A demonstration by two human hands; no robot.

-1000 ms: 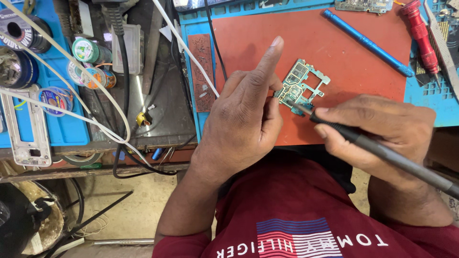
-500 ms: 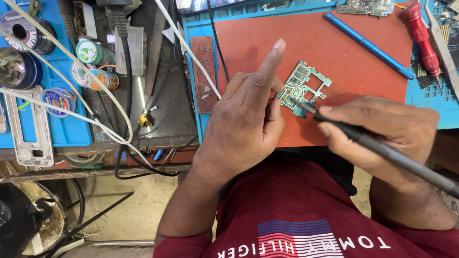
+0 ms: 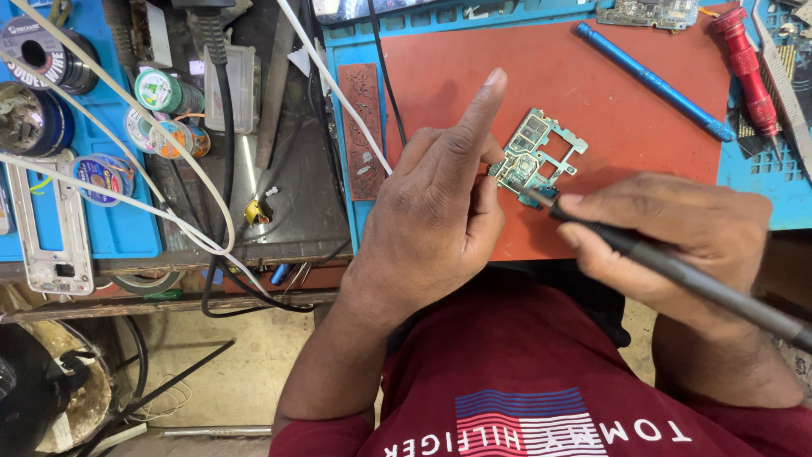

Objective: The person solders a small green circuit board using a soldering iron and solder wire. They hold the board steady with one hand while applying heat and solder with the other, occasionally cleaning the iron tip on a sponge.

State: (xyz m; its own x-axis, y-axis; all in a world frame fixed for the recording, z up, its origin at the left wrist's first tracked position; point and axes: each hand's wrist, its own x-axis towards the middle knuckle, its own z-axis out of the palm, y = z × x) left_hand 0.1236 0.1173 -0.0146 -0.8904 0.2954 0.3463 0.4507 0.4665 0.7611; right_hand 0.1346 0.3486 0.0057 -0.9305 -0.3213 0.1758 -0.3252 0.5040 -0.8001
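Green circuit board (image 3: 538, 156), flat on red mat (image 3: 609, 93); dark soldering iron (image 3: 677, 271), tip touching it

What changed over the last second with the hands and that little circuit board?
Very little. The left hand keeps pinching the green circuit board on the red mat, index finger raised, and the right hand keeps the black soldering iron tip at the board's lower edge. Nothing was picked up or let go. The blue tool and red screwdriver lie unmoved.
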